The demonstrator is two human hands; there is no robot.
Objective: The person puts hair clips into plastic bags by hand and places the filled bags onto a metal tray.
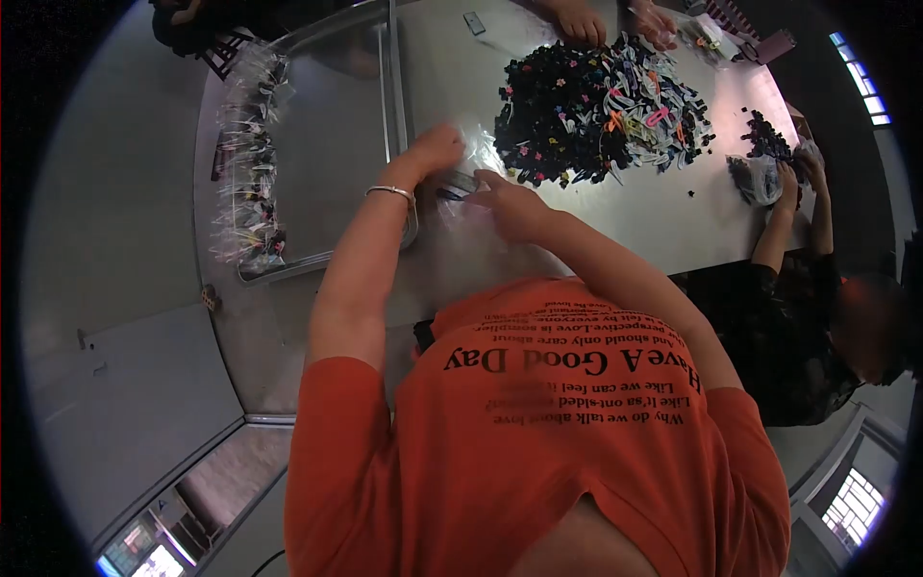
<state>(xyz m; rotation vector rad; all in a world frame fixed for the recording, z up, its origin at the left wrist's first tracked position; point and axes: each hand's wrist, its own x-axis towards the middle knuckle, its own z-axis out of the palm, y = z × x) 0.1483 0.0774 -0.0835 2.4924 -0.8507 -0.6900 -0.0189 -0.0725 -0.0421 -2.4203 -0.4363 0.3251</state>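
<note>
My left hand (438, 152), with a bracelet at its wrist, is closed above the table beside the metal tray's right rim; what its fingers hold, if anything, is too small to tell. My right hand (512, 208) has its fingers closed on a clear plastic bag (461, 185) that has something dark inside. The bag lies between my two hands. Just beyond my hands, a large pile of small hair clips (567, 120), mostly black with white, pink and orange ones, is spread on the table.
A metal tray (336, 125) stands at the left, with a row of filled clear packets (252, 173) along its far-left side. A phone (474, 23) lies near the top. Other people's hands reach in at the top and right, by a smaller dark pile (766, 137).
</note>
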